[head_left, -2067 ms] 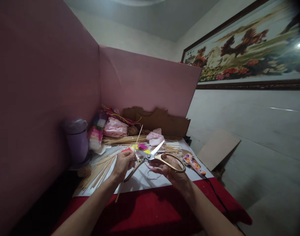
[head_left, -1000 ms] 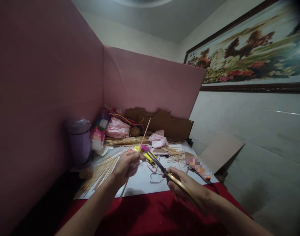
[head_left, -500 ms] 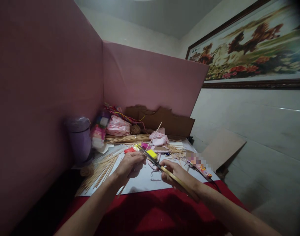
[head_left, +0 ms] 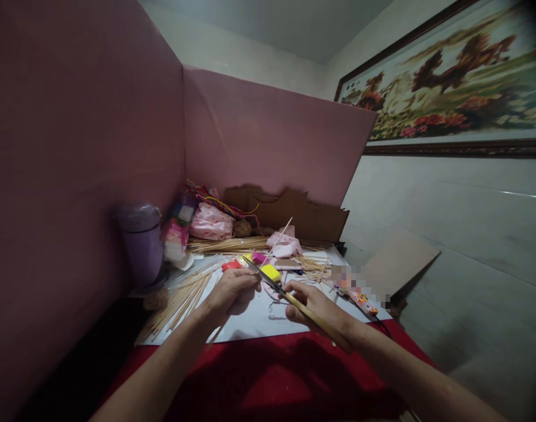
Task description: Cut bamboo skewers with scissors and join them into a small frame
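Observation:
My left hand is closed on a thin bamboo stick that slants up to the right, with small yellow, pink and red pieces at its middle. My right hand is closed on gold-handled scissors. Their blades point up-left and meet the stick just beside my left fingers. Both hands hover over a white sheet on a red cloth.
Loose bamboo sticks lie left of my hands, and a bundle lies farther back. A purple cup stands by the pink partition. Pink fabric, cardboard and a patterned tool with a cord surround the sheet.
The scissors have swung from lying across my hands to pointing up-left at the stick. The stick has tilted further right. My right hand has come down and toward me.

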### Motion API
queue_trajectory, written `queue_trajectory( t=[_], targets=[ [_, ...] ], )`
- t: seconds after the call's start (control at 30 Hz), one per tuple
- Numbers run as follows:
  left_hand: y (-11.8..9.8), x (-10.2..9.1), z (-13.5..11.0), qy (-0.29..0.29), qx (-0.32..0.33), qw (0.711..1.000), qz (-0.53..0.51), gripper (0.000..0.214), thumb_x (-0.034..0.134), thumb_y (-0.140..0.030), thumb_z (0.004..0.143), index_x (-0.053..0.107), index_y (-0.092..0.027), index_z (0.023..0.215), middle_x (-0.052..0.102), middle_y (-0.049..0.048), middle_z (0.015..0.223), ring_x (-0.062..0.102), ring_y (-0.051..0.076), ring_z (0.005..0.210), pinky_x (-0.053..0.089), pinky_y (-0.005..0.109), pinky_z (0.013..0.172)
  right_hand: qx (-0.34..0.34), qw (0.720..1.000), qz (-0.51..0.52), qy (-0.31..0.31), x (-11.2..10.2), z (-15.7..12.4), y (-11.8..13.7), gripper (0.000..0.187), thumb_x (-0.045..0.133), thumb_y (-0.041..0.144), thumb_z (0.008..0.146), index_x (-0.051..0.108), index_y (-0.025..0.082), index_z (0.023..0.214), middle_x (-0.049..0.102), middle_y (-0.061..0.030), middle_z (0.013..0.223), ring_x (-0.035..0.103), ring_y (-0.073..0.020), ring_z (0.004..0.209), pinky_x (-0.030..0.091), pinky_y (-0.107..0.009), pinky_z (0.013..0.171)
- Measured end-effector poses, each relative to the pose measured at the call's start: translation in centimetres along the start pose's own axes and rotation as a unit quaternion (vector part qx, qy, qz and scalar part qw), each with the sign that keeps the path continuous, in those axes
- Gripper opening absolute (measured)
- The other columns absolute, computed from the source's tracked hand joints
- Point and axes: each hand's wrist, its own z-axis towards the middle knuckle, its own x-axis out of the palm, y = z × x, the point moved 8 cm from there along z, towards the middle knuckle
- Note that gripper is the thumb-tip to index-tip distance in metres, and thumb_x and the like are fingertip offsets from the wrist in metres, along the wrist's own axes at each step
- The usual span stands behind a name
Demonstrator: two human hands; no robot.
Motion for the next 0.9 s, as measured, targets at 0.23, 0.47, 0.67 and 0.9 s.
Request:
queue_trajectory(
  t=[0.23, 0.47, 0.67, 0.9],
  targets=[
    [0.0, -0.2, 0.2, -0.018, 0.004, 1.000, 0.005, 0.020, 0.060, -0.030, 0.071, 0.054, -0.013, 0.063, 0.028, -0.0091, 0.041, 0.016, 0.001, 0.032, 0.011, 0.013, 0.028, 0.004, 0.999, -0.018, -0.038, 0.3, -0.2, 0.8, 0.057, 0.056, 0.070, 0.067, 0.053, 0.015, 0.082, 0.044, 0.0029, 0.063, 0.031, -0.0069, 0.052, 0.025, -0.019, 0.044],
    [0.0, -0.6, 0.1, -0.039, 0.002, 0.999, 0.017, 0.021, 0.060, -0.031, 0.070, 0.052, -0.013, 0.063, 0.028, -0.0096, 0.040, 0.015, 0.001, 0.032, 0.009, 0.014, 0.029, -0.010, 0.996, -0.053, -0.067, 0.4, 0.1, 1.0, 0.047, 0.065, 0.059, 0.067, 0.059, 0.014, 0.082, 0.045, 0.0027, 0.065, 0.037, -0.0094, 0.058, 0.031, -0.020, 0.051],
    [-0.2, -0.4, 0.1, -0.057, 0.019, 0.995, 0.082, 0.025, 0.055, -0.038, 0.073, 0.051, -0.015, 0.066, 0.027, -0.0102, 0.040, 0.016, 0.002, 0.033, 0.011, 0.016, 0.032, -0.005, 0.995, -0.043, -0.090, 0.4, 0.0, 0.8, 0.043, 0.070, 0.053, 0.065, 0.060, 0.014, 0.079, 0.045, 0.0038, 0.062, 0.039, -0.0101, 0.058, 0.033, -0.020, 0.052],
    [-3.3, -0.8, -1.4, -0.201, 0.257, 0.875, 0.357, 0.018, 0.053, -0.031, 0.078, 0.056, -0.016, 0.068, 0.053, -0.0010, 0.056, 0.045, 0.009, 0.050, 0.032, 0.020, 0.050, -0.004, 0.992, -0.066, -0.110, 0.0, -0.1, 0.4, 0.036, 0.068, 0.047, 0.070, 0.062, 0.014, 0.084, 0.049, 0.0033, 0.064, 0.041, -0.0104, 0.058, 0.034, -0.021, 0.053]
  ],
)
